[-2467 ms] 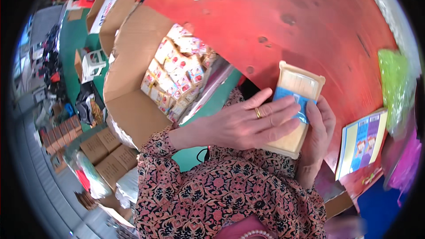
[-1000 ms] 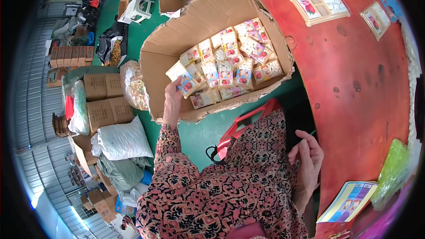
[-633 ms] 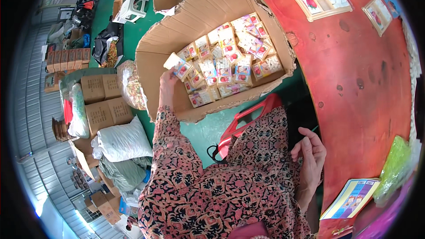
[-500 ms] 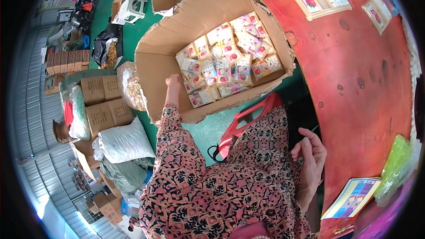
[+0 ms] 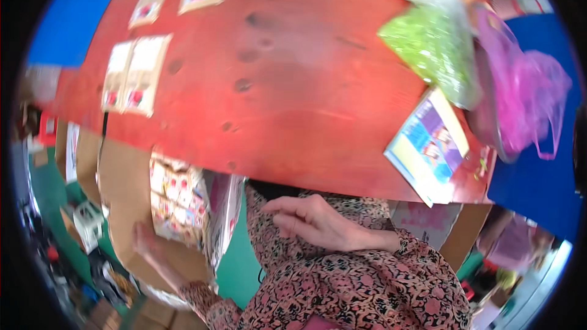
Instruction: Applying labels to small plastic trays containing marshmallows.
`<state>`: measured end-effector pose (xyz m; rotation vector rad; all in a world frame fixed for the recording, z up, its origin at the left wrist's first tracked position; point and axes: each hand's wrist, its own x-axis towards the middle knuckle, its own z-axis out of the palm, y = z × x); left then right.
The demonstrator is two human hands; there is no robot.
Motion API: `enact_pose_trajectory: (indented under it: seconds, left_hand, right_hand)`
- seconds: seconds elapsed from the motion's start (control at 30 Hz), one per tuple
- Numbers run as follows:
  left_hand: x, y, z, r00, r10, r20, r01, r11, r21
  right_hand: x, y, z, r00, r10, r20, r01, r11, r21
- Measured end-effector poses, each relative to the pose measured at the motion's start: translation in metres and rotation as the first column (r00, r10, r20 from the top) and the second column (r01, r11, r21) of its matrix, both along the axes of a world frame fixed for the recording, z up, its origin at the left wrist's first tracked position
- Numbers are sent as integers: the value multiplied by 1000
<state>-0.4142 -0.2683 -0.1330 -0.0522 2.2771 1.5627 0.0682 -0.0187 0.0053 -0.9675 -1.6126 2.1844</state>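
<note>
My left hand (image 5: 144,238) reaches inside a large cardboard box (image 5: 125,174) at the lower left. It is beside the box's inner wall, and motion smears its fingers. Small cream trays (image 5: 177,198) with red fruit pictures and white pieces lie heaped in that box, just right of the hand. My right hand (image 5: 312,223) hovers over my lap near the red table's (image 5: 299,110) front edge. Its fingers are bent but apart, with nothing in them. A pair of similar cream trays (image 5: 137,76) lies side by side on the table at the left.
At the table's right lie a printed card sheet (image 5: 428,143) in yellow, blue and purple, and a lime-green plastic pack (image 5: 431,49). Farther right hangs a pink plastic bag (image 5: 529,101). A white stool (image 5: 88,223) stands on the green floor at the left.
My view has swung right, from the box to the red table. The box now sits at the lower left, with my left hand still in it. My right hand stays empty.
</note>
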Motion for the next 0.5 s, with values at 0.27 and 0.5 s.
enact_pose_trajectory:
  seconds: [0.27, 0.5]
  left_hand:
    - [192, 196, 161, 714, -482, -508, 556, 831, -7]
    - [335, 266, 175, 289, -920, -264, 956, 291, 36]
  right_hand:
    - [124, 10, 37, 572, -793, 207, 532, 551, 642]
    - [212, 66, 5, 286, -880, 380, -16, 392, 920]
